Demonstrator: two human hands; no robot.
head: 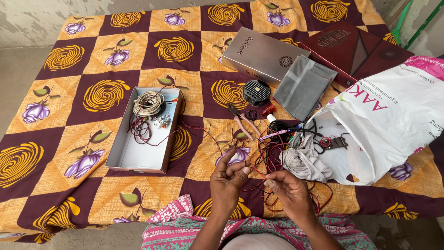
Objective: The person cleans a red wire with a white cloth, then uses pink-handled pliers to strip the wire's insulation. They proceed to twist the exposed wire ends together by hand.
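I sit at a table under a patterned cloth of yellow swirls and purple flowers. To my right lies a white bag with its mouth toward me, a grey rag spilling out beside a tangle of red and black wires. To my left stands an open box holding a coil of pale cable and more thin wire. Ahead lie a silver carton, a maroon carton, a grey pouch, a round black part and pink-handled pliers. My left hand and right hand meet just above the cloth's near edge, fingertips pinched on one thin red wire that runs from the tangle. I judge the step to be working this wire's end between both hands. The next move calls for a steady pinch and slack from the tangle, so the strand does not snag.
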